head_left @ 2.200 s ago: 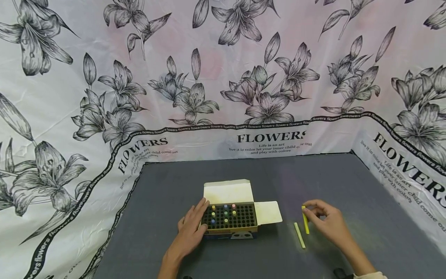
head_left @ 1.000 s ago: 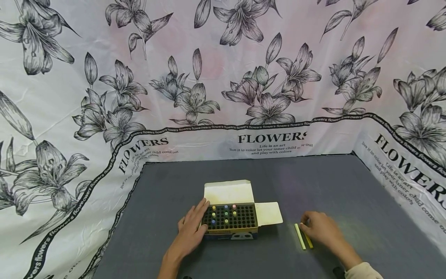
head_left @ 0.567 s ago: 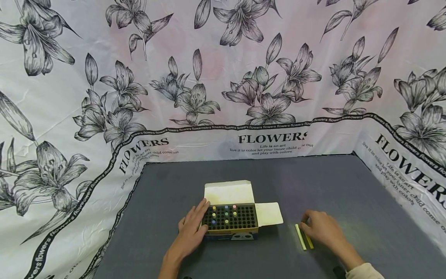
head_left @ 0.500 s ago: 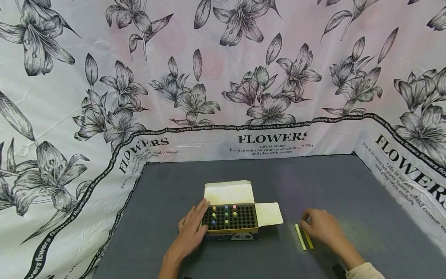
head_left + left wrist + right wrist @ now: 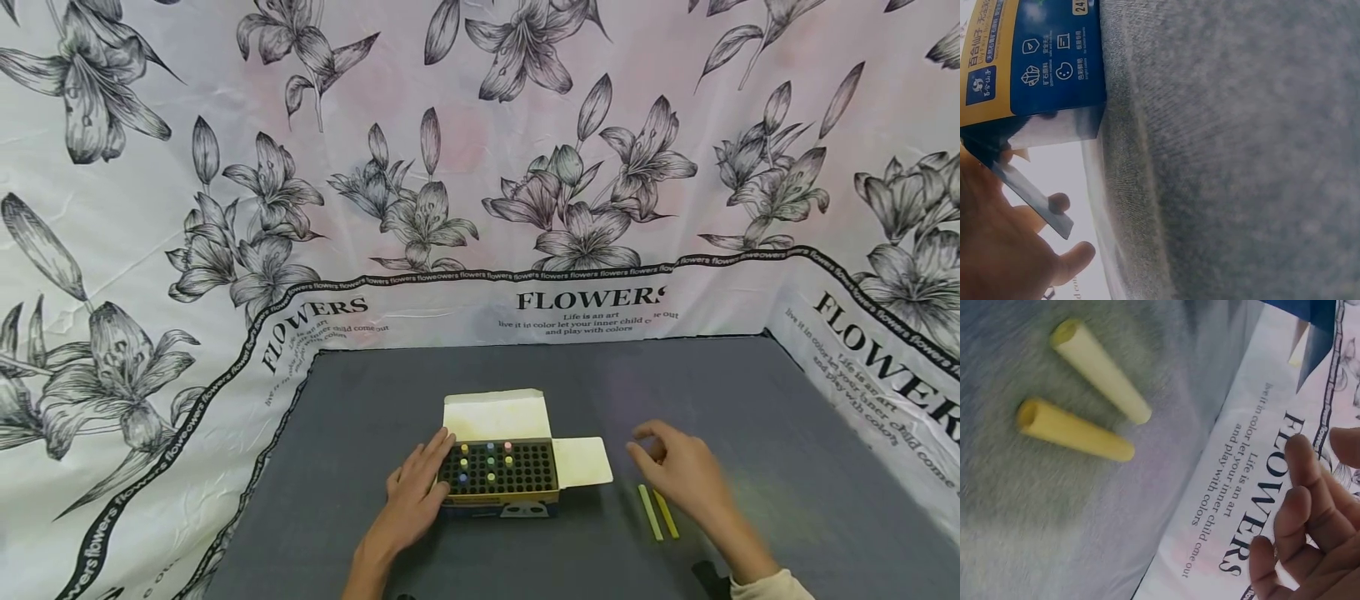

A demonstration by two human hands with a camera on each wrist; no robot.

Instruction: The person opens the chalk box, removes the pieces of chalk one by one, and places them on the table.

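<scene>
On the grey tabletop an open chalk box (image 5: 480, 502) holds a dark grid of holes, several with coloured chalk ends showing. My left hand (image 5: 408, 500) rests along the box's left side, fingers stretched out; the left wrist view shows them against a side flap (image 5: 1035, 194). To the right of the box, two chalk sticks lie side by side, a pale yellow-green one (image 5: 650, 512) and a deeper yellow one (image 5: 666, 514). Just above and right of them hovers my right hand (image 5: 686, 475), its fingers loosely bent and nothing between them.
The box's white lid (image 5: 495, 415) stands up at its back, and a white side flap (image 5: 583, 461) juts out right toward the chalk sticks. A flower-printed cloth (image 5: 592, 312) walls the table's back and sides.
My right hand has laid the yellow chalk stick down beside the paler one, let go, and lifted up and left. The left hand has stayed at the box.
</scene>
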